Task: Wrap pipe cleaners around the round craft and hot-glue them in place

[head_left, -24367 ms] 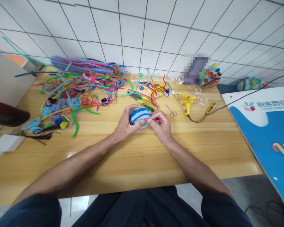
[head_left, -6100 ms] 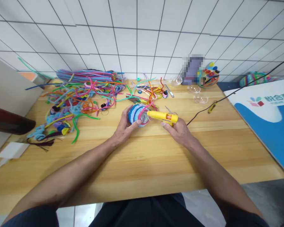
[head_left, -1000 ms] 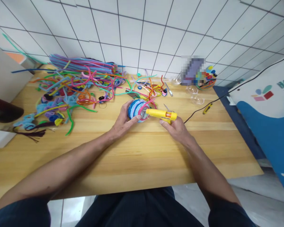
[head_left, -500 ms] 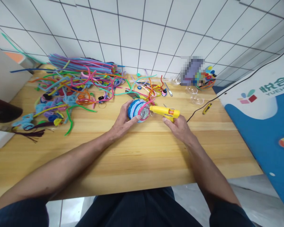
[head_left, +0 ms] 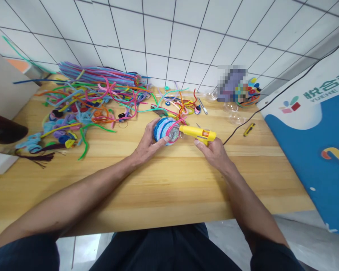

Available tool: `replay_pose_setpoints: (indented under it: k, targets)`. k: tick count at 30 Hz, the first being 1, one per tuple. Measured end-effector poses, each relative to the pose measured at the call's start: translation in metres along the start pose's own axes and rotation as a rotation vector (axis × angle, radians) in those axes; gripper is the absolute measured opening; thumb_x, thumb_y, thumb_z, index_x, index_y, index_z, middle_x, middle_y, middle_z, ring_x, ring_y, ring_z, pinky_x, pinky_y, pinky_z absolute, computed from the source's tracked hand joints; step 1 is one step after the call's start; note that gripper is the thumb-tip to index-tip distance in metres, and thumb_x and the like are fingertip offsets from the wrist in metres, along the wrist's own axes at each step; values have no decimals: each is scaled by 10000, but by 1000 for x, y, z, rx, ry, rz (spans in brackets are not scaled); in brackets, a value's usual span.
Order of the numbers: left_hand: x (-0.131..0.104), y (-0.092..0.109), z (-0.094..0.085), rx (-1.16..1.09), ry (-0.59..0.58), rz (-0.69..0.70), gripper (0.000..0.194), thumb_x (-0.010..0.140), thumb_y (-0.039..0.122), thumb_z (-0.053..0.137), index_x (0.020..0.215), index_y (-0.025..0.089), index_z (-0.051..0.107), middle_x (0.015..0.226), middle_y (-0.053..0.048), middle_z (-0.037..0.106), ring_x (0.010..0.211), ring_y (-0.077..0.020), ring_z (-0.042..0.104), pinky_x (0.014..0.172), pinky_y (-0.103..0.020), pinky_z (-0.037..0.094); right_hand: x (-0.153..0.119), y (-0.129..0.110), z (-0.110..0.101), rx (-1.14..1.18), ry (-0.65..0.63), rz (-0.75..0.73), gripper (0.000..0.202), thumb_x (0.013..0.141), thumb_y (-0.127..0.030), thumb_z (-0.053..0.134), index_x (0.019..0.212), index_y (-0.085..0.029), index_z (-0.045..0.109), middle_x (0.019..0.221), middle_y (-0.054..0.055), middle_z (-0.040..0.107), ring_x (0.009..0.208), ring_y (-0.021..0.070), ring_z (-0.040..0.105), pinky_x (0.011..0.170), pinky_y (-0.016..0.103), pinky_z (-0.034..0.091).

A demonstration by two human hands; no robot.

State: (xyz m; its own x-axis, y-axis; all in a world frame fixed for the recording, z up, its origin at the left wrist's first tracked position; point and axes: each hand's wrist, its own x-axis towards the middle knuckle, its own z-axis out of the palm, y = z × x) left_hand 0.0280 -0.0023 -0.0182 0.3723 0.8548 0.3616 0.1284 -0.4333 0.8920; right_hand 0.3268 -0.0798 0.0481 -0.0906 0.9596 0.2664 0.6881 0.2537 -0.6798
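Note:
My left hand (head_left: 148,145) is wrapped round a small round object banded with blue and light-blue pipe cleaners (head_left: 161,130). It lies tilted on its side, its greyish round end turned to the right. A pink pipe cleaner (head_left: 170,128) circles that end, and its loose tip sticks up. In my right hand (head_left: 214,151) is a yellow hot glue gun (head_left: 196,132), held by its handle. The gun's nozzle points left, close to the pink ring; whether it touches cannot be made out.
Tangled pipe cleaners (head_left: 70,113) cover the table's left side, with a bundle (head_left: 98,75) behind them by the tiled wall. Clear plastic domes (head_left: 231,107) and a yellow utility knife (head_left: 249,130) lie to the right. A black cord (head_left: 260,109) runs off right.
The glue gun's nozzle sits slightly farther from the pink-ringed end, as far as I can see. Both hands keep their holds, and the view has shifted slightly.

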Motion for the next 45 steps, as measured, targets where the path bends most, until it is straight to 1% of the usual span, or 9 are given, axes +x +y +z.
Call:
replay_pose_setpoints:
  k: [5, 8, 12, 15, 19, 25, 35, 41, 45]
  targets:
    - [0, -1, 0, -9, -3, -4, 908, 1038, 731, 752, 1728, 276, 377, 1779, -180, 478, 1678, -388, 503, 1439, -610, 413, -1, -4, 2, 21, -43, -40, 314, 1047, -544, 687, 1062, -245, 785, 931, 59, 824, 834, 276, 736, 816, 422, 608]
    - [0, -1, 1, -12, 3, -4, 908, 1032, 727, 763, 1725, 276, 387, 1772, -186, 485, 1676, -395, 505, 1440, -627, 407, -1, -2, 2, 14, -18, -11, 309, 1049, -541, 684, 1055, -250, 788, 908, 60, 816, 832, 284, 737, 810, 430, 610]
    - [0, -1, 1, -18, 8, -3, 906, 1029, 733, 764, 1725, 288, 391, 1773, -180, 488, 1674, -395, 509, 1438, -632, 412, -1, 0, 2, 19, 1, 13, 308, 1045, -534, 691, 1106, -253, 799, 932, 64, 828, 873, 301, 746, 841, 454, 628]
    - [0, 0, 1, -12, 7, -2, 912, 1028, 748, 755, 1726, 288, 390, 1769, -175, 494, 1669, -389, 515, 1435, -618, 422, 0, -5, 0, 35, -38, -14, 283, 1039, -493, 701, 1136, -249, 807, 969, 67, 835, 895, 297, 751, 873, 453, 637]
    - [1, 2, 0, 6, 0, -6, 916, 1031, 753, 747, 1727, 276, 391, 1772, -178, 492, 1679, -393, 504, 1444, -616, 409, 0, -15, -3, 48, -120, -35, 239, 1050, -441, 683, 1085, -245, 814, 953, 55, 829, 862, 278, 751, 863, 431, 636]
    - [0, 2, -1, 20, -3, -18, 925, 1033, 764, 736, 1728, 265, 385, 1777, -184, 490, 1680, -392, 503, 1438, -608, 420, 1, -16, -6, 33, -170, -60, 258, 1050, -448, 672, 1049, -226, 804, 941, 59, 835, 834, 269, 745, 816, 405, 616]
    - [1, 2, 0, 11, -4, -9, 919, 1031, 750, 752, 1730, 278, 388, 1776, -181, 489, 1683, -395, 499, 1445, -625, 402, 1, -15, -3, 12, -63, -42, 238, 1048, -458, 673, 1102, -261, 794, 980, 73, 822, 918, 308, 763, 894, 461, 636]
    - [-1, 4, -1, 12, -4, 4, 939, 1013, 740, 781, 1735, 288, 385, 1770, -174, 494, 1672, -402, 511, 1436, -631, 416, 0, -15, -4, 23, -131, -54, 230, 1052, -451, 676, 1036, -249, 783, 918, 47, 812, 838, 266, 727, 814, 401, 615]
    - [0, 3, 1, 11, 6, 11, 931, 1012, 739, 781, 1724, 283, 391, 1760, -181, 497, 1660, -405, 521, 1423, -631, 433, 0, -13, -3, 6, -93, -40, 239, 1044, -466, 678, 1042, -249, 776, 911, 50, 801, 818, 270, 718, 797, 405, 599]
